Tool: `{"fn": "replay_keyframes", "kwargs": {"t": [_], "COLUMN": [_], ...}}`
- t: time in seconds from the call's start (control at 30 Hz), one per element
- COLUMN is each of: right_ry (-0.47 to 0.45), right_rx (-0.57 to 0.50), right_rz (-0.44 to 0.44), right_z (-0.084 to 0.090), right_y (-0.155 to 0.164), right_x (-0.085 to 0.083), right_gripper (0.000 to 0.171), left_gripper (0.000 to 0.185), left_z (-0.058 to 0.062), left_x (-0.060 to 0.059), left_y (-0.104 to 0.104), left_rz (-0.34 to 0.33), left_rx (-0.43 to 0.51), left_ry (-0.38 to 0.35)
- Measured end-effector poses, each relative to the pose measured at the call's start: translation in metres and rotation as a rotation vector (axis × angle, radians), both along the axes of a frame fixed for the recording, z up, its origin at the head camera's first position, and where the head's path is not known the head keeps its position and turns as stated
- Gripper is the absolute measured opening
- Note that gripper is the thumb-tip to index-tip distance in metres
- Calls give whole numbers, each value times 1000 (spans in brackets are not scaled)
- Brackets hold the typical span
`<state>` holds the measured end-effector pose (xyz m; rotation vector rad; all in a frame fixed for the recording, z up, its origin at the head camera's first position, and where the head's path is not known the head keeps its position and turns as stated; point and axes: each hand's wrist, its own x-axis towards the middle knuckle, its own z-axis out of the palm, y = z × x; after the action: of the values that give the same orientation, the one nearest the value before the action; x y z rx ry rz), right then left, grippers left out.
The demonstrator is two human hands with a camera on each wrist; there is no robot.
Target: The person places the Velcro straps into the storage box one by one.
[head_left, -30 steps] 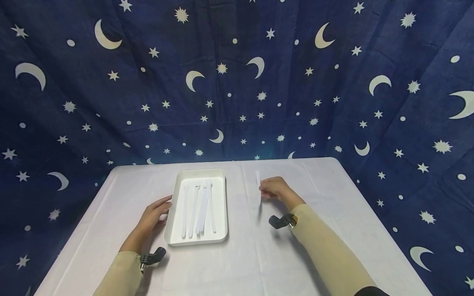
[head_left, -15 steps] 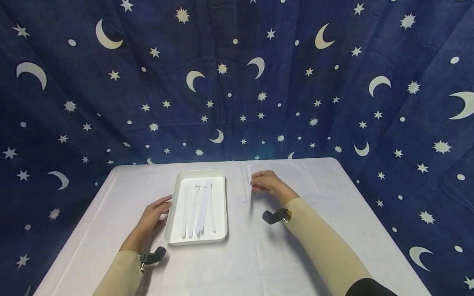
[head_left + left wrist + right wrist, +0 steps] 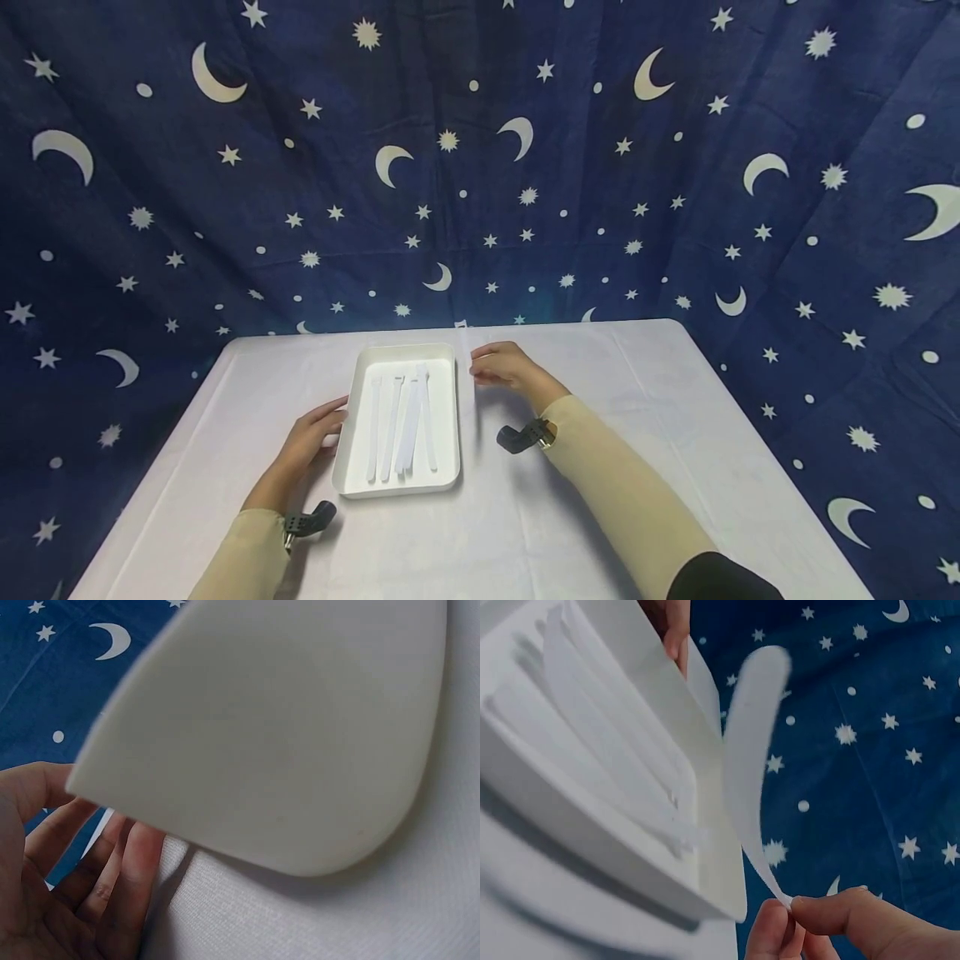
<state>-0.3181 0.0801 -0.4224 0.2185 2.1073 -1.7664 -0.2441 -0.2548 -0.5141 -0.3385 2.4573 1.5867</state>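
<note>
A white tray [image 3: 352, 467] lies on the table and holds several white strips [image 3: 401, 421] laid lengthwise. My left hand [image 3: 332, 419] rests with straight fingers against the tray's left wall; in the left wrist view the fingers [image 3: 112, 870] lie beside the tray's outer wall [image 3: 285, 735]. My right hand [image 3: 481, 370] hovers just right of the tray's far right corner. Its thumb and finger pinch one end of another white strip [image 3: 464, 335]. In the right wrist view this strip [image 3: 748, 750] curves up from the fingertips [image 3: 799, 911], next to the tray [image 3: 637, 847].
The table is covered with a white cloth [image 3: 637, 400]. A dark blue curtain with moons and stars [image 3: 480, 167] hangs close behind and on both sides. Black camera mounts sit on both wrists [image 3: 521, 437].
My right hand has carried the pinched strip leftward from the table's middle to the tray's right rim, and the strip now stands higher. The left hand and tray have not moved.
</note>
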Motion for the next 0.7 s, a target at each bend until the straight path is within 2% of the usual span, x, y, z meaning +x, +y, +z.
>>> {"fn": "replay_keyframes", "kwargs": {"t": [0.2,0.43,0.7], "right_ry": [8,13,-1], "right_rx": [-15,-80,-122], "right_rz": [13,36,60], "right_z": [2,0,-13], "right_y": [-23,-49,-80], "right_x": [2,6,14], "right_gripper": [34,34,34], "left_gripper": [59,59,60], "left_z": [1,3,3], "left_x": [2,1,0], "left_y": [0,0,0], "left_rz": [-11,-19,-10], "left_rx": [-7,-7,-14], "left_ry": [17,17,0]}}
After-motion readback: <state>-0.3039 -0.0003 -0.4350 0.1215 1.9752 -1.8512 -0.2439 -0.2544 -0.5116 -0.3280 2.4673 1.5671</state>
